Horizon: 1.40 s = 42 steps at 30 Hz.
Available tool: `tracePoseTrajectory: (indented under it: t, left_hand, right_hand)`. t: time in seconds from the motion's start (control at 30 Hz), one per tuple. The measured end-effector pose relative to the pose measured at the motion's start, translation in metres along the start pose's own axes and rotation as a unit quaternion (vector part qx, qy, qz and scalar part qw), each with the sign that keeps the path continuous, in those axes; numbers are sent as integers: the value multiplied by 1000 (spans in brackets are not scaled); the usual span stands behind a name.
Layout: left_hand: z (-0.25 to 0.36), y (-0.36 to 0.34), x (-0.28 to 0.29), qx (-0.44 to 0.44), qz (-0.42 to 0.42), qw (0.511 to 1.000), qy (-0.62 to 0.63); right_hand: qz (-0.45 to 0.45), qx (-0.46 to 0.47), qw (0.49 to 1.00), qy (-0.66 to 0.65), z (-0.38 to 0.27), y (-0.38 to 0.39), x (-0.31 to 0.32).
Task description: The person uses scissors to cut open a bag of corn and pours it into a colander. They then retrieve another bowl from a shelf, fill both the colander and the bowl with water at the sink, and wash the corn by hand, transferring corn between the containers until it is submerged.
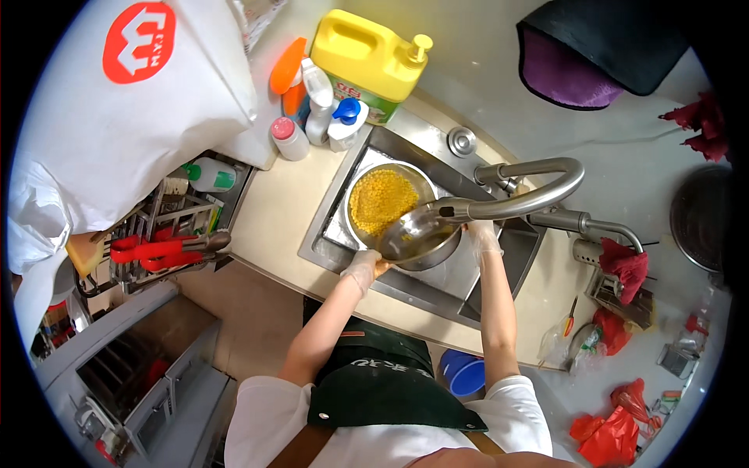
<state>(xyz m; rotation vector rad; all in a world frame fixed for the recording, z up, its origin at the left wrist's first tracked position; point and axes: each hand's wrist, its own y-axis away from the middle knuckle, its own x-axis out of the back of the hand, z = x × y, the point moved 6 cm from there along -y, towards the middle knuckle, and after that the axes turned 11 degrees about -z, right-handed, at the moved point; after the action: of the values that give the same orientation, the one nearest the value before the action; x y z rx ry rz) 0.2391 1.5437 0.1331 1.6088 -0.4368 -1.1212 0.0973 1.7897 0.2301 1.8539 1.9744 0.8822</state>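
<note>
Small, rounded yellow kernels (382, 196) lie heaped in a round, shiny silver metal bowl (425, 183), which sits toward the left of a rectangular brushed-steel sink (429, 297) set into a cream-coloured bench (273, 210) with a curved front edge. Over the near right part of that bowl leans a second, deep silver metal basin (433, 260), tilted so that its opening faces the kernels, with a few yellow bits visible on its inner wall. Both hands grasp this basin: the left hand (370, 268), in a thin see-through glove, has its fingers closed on the near left edge, while the right hand (479, 232), gloved alike, grips the right side, its fingertips partly hidden by the metal. Above the basin hangs the spout of a thick, arched brushed-metal faucet (573, 173); whether water runs from it cannot be made out. Behind the sink, a round silver metal strainer (462, 141) lies on the ledge. At the back left corner stand a big yellow plastic jug (367, 47) with a pump top, a white bottle with a blue pump head (348, 126), an orange-topped spray bottle (288, 66) and a white cylindrical container with a pink lid (290, 140). Against the bench, the person wears a dark green apron (374, 402) over a white short-sleeved shirt (265, 409); a round blue plastic bucket (466, 374) shows below, near the right arm.
</note>
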Motion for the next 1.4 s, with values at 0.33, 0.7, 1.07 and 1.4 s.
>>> tracePoseTrajectory:
  t: [0.33,0.7,1.07,1.4]
  left_hand:
    - [-16,8,-14,-73,-98,989,-79]
    - [-30,49,-14,-142,-41,980,-134]
    - [-53,25,-6,-97,-48,994,-26]
    - [15,36,-33,-208,-7,922,-327]
  right_hand:
    - [39,-10,997,73,19,48,25]
    - [159,223,557,784,-89,-7,115]
    - [160,212,777,571,-40,38,98]
    - [-125,-143,979,-66,83,63,11]
